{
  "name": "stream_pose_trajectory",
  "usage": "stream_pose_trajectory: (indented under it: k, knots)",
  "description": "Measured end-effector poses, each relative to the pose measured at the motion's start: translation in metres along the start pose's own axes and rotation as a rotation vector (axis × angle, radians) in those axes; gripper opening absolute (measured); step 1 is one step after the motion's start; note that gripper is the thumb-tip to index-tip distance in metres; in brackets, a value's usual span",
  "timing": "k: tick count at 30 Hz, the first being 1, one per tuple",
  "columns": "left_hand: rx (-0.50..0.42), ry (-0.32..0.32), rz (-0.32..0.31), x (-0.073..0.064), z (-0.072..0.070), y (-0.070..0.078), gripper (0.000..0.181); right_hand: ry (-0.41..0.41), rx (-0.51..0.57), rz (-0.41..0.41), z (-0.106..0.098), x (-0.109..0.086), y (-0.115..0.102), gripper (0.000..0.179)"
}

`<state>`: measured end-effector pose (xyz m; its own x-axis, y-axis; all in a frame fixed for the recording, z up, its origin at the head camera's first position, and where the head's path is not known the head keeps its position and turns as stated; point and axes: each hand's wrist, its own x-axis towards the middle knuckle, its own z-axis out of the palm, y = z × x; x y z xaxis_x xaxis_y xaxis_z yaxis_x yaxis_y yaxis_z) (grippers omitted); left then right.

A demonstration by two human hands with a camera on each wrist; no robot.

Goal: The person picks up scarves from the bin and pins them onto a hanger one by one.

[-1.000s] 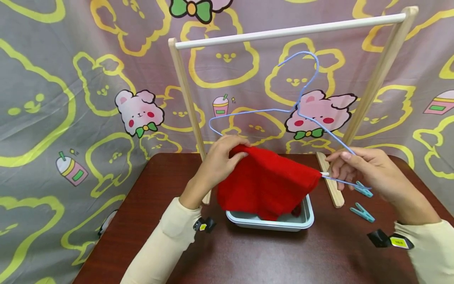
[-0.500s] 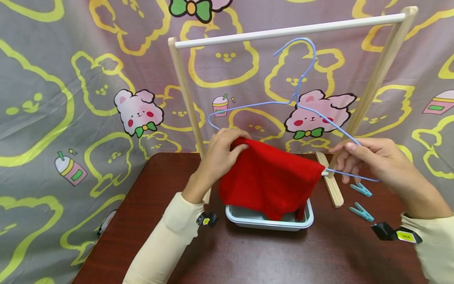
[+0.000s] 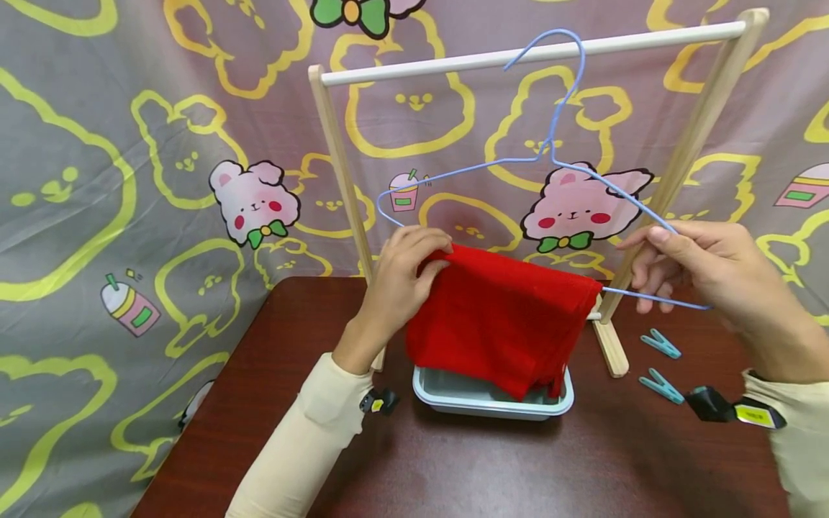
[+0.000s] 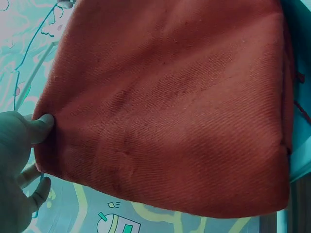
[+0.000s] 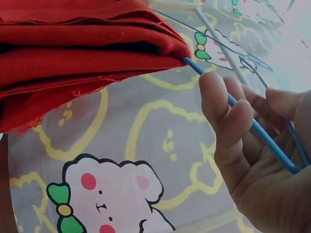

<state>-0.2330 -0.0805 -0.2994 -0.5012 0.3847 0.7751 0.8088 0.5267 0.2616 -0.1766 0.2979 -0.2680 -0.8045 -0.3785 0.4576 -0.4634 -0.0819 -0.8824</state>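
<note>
One red cloth (image 3: 499, 316) between hands (image 3: 403, 277) (image 3: 709, 266)

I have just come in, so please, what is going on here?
A person's left hand pinches a folded red cloth draped over a blue wire hanger, whose other end the right hand holds. The cloth hangs over a light-blue tray; I cannot tell whether the hook touches the rack's bar.
</note>
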Motion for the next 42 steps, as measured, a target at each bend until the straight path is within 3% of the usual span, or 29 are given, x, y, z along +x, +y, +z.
stream_pose_trajectory:
  k: [5,11,15,19,22,27,31,36,42]
  knots:
    - [0.025,0.008,0.031,0.000,-0.001,-0.001,0.013,-0.007,-0.004,-0.006,0.001,0.001,-0.004,0.029]
    - [0.098,-0.042,0.038,0.005,0.000,0.004,0.020,-0.057,-0.066,-0.011,0.002,0.003,-0.005,0.030]
    - [0.222,-0.108,0.009,0.011,0.003,0.020,0.029,-0.057,-0.101,0.002,0.004,0.005,-0.007,0.029]
    - [0.412,-0.167,-0.031,0.014,0.005,0.042,0.033,-0.033,-0.159,0.036,0.007,0.007,-0.009,0.026]
    - [0.460,-0.220,-0.004,0.017,0.007,0.055,0.034,-0.023,-0.199,0.066,0.009,0.008,-0.011,0.026]
    - [0.351,-0.370,0.134,0.029,0.022,0.071,0.043,-0.026,-0.226,0.068,0.012,0.010,-0.012,0.026]
    - [0.294,-0.442,0.182,0.036,0.042,0.080,0.046,-0.037,-0.224,0.059,0.015,0.011,-0.011,0.026]
    - [0.211,-0.399,0.180,0.041,0.056,0.083,0.037,-0.048,-0.213,0.025,0.017,0.013,-0.011,0.026]
    - [0.055,-0.303,0.120,0.043,0.059,0.082,0.029,-0.037,-0.258,0.000,0.018,0.013,-0.013,0.026]
